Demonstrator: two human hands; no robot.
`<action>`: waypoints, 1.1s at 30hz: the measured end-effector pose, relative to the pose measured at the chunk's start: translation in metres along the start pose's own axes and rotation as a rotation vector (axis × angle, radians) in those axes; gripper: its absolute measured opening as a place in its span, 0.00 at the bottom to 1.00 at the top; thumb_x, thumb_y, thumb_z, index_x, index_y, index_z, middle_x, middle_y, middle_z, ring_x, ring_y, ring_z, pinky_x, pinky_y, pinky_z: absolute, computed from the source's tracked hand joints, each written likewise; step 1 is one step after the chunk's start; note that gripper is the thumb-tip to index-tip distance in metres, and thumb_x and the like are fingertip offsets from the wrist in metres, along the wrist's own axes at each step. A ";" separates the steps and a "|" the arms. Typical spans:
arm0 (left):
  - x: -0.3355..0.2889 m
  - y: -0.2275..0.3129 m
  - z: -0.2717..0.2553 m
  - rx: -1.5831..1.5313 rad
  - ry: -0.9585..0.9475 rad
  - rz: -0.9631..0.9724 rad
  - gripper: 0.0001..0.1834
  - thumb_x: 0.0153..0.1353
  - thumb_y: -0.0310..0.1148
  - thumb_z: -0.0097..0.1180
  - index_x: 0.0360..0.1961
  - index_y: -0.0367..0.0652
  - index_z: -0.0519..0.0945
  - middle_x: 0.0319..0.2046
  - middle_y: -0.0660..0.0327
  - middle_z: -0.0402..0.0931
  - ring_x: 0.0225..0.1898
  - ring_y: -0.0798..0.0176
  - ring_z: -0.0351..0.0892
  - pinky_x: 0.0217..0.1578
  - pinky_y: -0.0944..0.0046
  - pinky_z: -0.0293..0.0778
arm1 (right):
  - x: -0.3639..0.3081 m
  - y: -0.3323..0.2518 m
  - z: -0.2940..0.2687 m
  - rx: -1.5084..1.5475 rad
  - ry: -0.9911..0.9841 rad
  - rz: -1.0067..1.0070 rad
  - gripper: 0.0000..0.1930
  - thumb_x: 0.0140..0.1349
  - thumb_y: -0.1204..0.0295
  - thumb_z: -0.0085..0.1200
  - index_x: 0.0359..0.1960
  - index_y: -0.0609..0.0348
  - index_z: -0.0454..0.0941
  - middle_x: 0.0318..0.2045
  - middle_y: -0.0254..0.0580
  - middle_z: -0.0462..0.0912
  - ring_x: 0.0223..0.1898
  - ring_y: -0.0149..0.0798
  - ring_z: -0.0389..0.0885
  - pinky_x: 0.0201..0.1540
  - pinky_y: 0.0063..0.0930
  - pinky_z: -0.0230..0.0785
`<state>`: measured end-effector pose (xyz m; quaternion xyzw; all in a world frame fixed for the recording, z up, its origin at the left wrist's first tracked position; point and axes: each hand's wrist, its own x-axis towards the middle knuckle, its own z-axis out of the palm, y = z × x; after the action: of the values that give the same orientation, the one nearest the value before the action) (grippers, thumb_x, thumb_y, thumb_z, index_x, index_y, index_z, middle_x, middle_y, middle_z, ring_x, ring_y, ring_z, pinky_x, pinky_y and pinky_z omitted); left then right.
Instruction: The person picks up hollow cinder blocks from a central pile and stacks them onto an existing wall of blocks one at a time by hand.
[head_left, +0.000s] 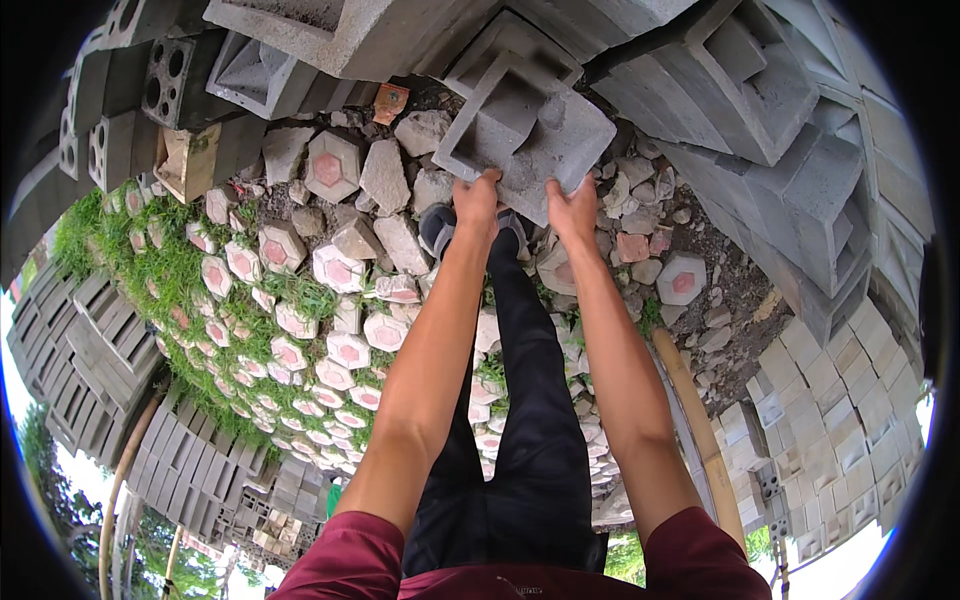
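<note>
A grey square concrete block point(575, 125) with a hollowed face is held out in front of me, over the ground by my feet. My left hand point(476, 203) is closed on its near left edge, and my right hand point(573, 209) is closed on the near right edge. The thumbs lie along the rim; the other fingers are mostly hidden under the block. Just beyond it, partly covered by it, is another grey concrete block point(508, 42) of similar shape. Whether the two touch, I cannot tell.
Stacked hollow blocks point(745, 85) rise close on the right, and more blocks point(250, 75) line the far left. Rubble point(385, 178) surrounds my feet. Hexagonal pavers point(281, 247) with grass between them spread to the left. A wooden pole point(700, 430) lies beside my right arm.
</note>
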<state>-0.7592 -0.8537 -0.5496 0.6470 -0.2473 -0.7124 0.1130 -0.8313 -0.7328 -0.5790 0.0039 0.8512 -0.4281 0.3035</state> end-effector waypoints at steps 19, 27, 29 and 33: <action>0.124 0.011 0.027 0.123 -0.067 0.098 0.29 0.52 0.29 0.64 0.49 0.32 0.61 0.48 0.49 0.69 0.48 0.50 0.74 0.43 0.47 0.75 | 0.107 0.017 0.064 0.123 0.088 -0.124 0.29 0.55 0.72 0.58 0.55 0.76 0.62 0.45 0.65 0.79 0.47 0.55 0.81 0.52 0.38 0.71; 0.137 0.037 0.042 0.218 -0.078 0.021 0.34 0.56 0.32 0.63 0.56 0.28 0.58 0.53 0.45 0.67 0.51 0.48 0.73 0.49 0.45 0.75 | 0.124 0.015 0.070 0.124 0.039 -0.127 0.30 0.57 0.66 0.61 0.54 0.74 0.62 0.46 0.61 0.80 0.48 0.53 0.81 0.52 0.37 0.71; 0.138 0.043 0.036 0.228 -0.094 0.027 0.34 0.57 0.32 0.63 0.58 0.29 0.58 0.55 0.45 0.66 0.53 0.48 0.72 0.49 0.46 0.75 | 0.124 0.007 0.069 0.113 -0.009 -0.118 0.33 0.57 0.63 0.63 0.55 0.74 0.61 0.47 0.61 0.80 0.49 0.53 0.80 0.52 0.36 0.71; 0.112 0.045 0.038 0.344 -0.143 -0.013 0.37 0.59 0.36 0.62 0.63 0.32 0.57 0.60 0.47 0.64 0.60 0.49 0.67 0.51 0.48 0.74 | 0.121 0.011 0.049 0.141 -0.121 -0.042 0.37 0.57 0.59 0.64 0.58 0.75 0.60 0.49 0.61 0.78 0.52 0.52 0.79 0.52 0.35 0.71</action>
<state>-0.8185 -0.9383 -0.6221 0.6059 -0.3687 -0.7046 -0.0220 -0.9018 -0.7921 -0.6716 -0.0187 0.7988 -0.4929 0.3444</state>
